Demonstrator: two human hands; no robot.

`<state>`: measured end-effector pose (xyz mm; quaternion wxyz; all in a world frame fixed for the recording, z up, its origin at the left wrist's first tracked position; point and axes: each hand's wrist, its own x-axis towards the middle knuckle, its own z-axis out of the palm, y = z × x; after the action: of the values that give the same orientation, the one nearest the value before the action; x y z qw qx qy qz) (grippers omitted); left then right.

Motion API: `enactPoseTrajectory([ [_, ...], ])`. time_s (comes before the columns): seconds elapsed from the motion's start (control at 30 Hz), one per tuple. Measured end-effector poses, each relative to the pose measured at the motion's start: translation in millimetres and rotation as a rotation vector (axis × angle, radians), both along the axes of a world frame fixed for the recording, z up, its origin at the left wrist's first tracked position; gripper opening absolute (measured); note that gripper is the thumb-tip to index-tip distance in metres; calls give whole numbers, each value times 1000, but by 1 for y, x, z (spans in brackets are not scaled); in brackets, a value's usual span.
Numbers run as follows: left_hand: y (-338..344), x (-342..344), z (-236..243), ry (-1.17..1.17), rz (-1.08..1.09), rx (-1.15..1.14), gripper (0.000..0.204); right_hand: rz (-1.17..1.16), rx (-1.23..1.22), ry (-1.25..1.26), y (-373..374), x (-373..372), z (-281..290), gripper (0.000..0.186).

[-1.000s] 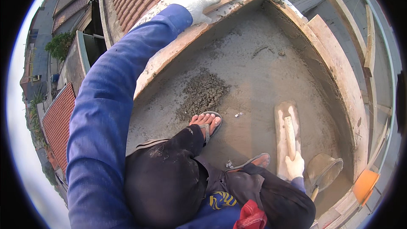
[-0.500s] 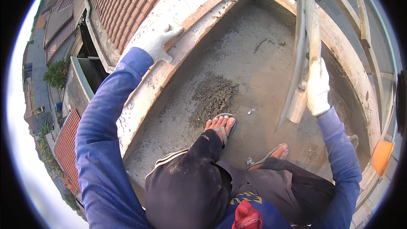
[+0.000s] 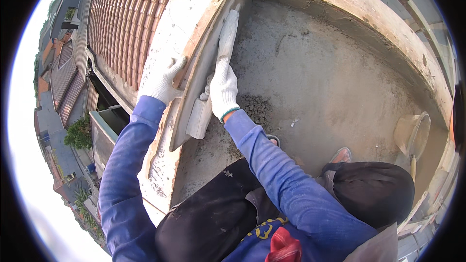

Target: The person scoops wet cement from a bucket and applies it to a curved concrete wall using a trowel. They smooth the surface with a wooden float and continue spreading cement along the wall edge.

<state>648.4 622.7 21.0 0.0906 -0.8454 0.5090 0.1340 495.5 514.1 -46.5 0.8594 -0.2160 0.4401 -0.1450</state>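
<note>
My right hand (image 3: 224, 88), in a white knitted glove, is wrapped round the wooden handle (image 3: 227, 38) of a long plastering float. The float's flat grey blade (image 3: 196, 82) stands tilted on edge against the mortar-spotted ledge at the left. Across the blade from it, my left hand (image 3: 162, 81), also gloved, lies against a narrow wooden strip (image 3: 198, 36) on the ledge, thumb and forefinger apart. The fingers farther under that hand are hidden. Rough wet mortar (image 3: 255, 109) lies in a dark patch on the grey floor, partly behind my right forearm.
Low walls edge the cement floor (image 3: 330, 77). A bucket (image 3: 410, 135) stands at the right, near my knee. Wooden framing (image 3: 407, 0) runs beyond the right wall. Past the left ledge lie a tiled roof (image 3: 131, 19) and a drop to lower houses.
My right hand has brought the float from the right side across to the left ledge. My left hand stays on the ledge by the strip. The view has turned, bringing the bucket more into sight.
</note>
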Motion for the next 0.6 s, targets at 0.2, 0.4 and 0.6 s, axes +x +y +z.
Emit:
enactPoseTrajectory([
  [0.2,-5,4,-11,-5,-29,-31,110,96,157,107,92,-38,-23,59],
  [0.4,13,12,-17,46,5,-11,120,75,4,11,68,-29,-14,60],
  [0.6,-9,-1,-8,52,24,15,122,78,124,79,100,-50,-43,58],
])
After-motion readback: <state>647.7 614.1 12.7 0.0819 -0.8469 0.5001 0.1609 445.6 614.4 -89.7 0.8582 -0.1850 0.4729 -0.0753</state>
